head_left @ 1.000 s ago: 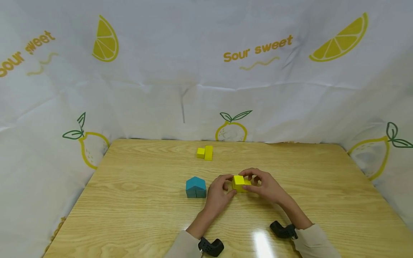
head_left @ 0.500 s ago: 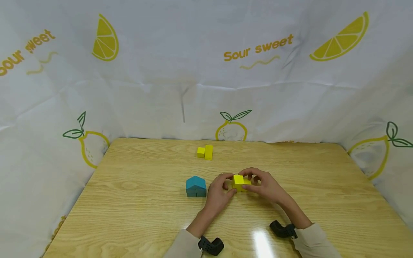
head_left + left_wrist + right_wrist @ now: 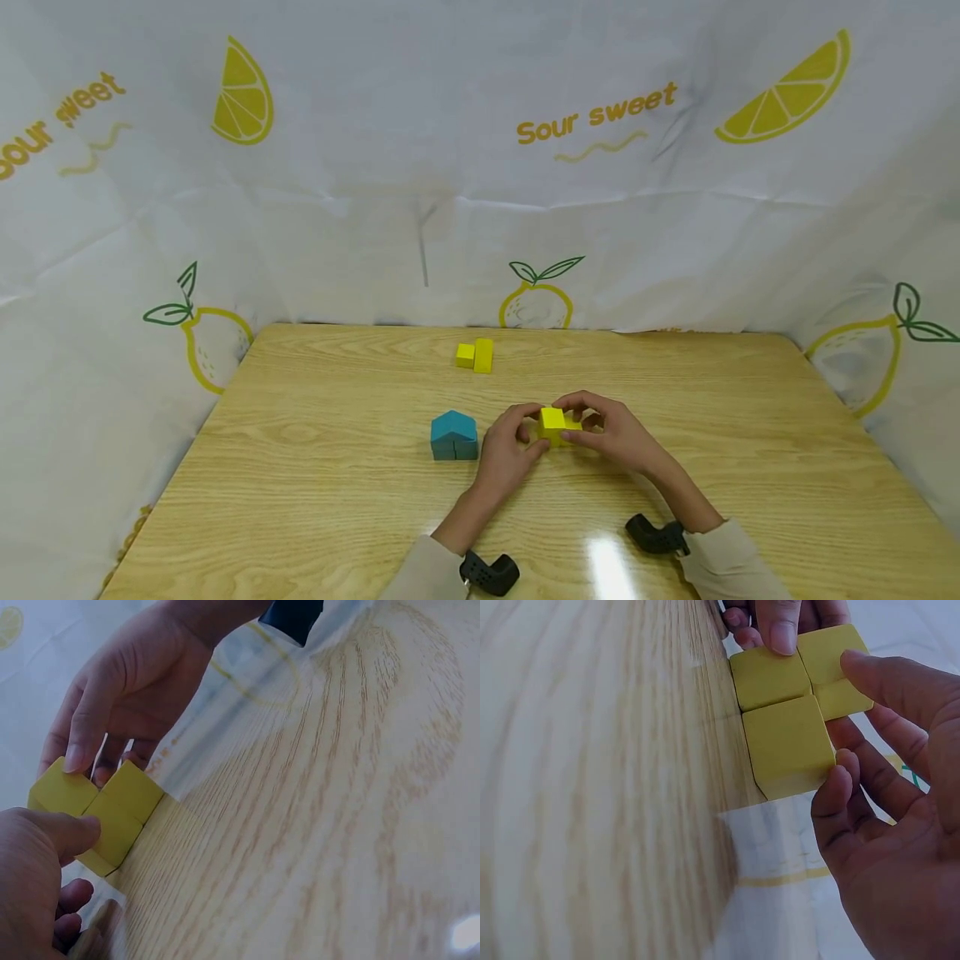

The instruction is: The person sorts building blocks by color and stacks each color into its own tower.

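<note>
A small stack of yellow blocks (image 3: 552, 422) stands on the table between both hands. Two cube-like faces sit side by side at the bottom, with a yellow cube (image 3: 825, 664) on top of the left one. My left hand (image 3: 506, 450) pinches the stack from the left, its thumb on the lower left yellow block (image 3: 116, 836). From the right, my right hand (image 3: 615, 433) pinches the upper cube, thumb on its near face. The right hand's other fingers curl beside the lower right yellow block (image 3: 789, 742). Just left of my left hand stands a blue block house (image 3: 453, 435) with a peaked top.
Farther back on the wooden table (image 3: 337, 500) lie a yellow cube (image 3: 465, 356) and a longer yellow block (image 3: 483, 356) side by side. A white curtain (image 3: 360, 233) with lemon prints hangs along the table's far edge and around its sides.
</note>
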Action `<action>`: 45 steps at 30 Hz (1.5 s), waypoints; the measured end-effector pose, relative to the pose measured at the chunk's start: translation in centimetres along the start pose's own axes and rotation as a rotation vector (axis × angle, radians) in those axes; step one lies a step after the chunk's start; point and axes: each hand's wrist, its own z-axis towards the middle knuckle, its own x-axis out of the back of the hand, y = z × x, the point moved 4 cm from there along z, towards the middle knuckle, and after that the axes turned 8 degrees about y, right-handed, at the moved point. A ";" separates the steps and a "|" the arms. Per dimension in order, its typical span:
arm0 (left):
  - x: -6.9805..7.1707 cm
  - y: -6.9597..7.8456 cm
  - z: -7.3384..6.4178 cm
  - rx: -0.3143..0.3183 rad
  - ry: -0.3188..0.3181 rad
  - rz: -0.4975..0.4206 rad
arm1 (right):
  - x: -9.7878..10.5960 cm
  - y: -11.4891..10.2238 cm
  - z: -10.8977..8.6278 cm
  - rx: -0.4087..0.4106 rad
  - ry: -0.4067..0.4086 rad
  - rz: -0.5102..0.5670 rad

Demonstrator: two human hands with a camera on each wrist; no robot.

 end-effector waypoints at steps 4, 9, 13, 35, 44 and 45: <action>0.0 0.0 0.0 -0.003 0.003 -0.009 | 0.1 -1.8 0.0 -0.016 -0.009 0.021; 0.1 0.0 0.0 -0.014 0.007 -0.011 | 0.0 -1.2 0.0 -0.004 -0.009 0.015; 0.1 0.1 0.0 -0.013 0.005 -0.012 | -0.1 0.4 -0.1 0.012 0.005 0.009; 0.0 0.3 0.0 -0.011 -0.008 -0.028 | 0.6 0.7 -0.3 -0.026 -0.021 -0.033; 0.0 0.2 0.0 -0.017 0.002 -0.020 | 0.4 1.7 -0.4 -0.061 -0.080 -0.037; 0.0 0.2 0.0 -0.016 0.002 -0.021 | 0.4 2.0 -0.4 -0.062 -0.081 -0.037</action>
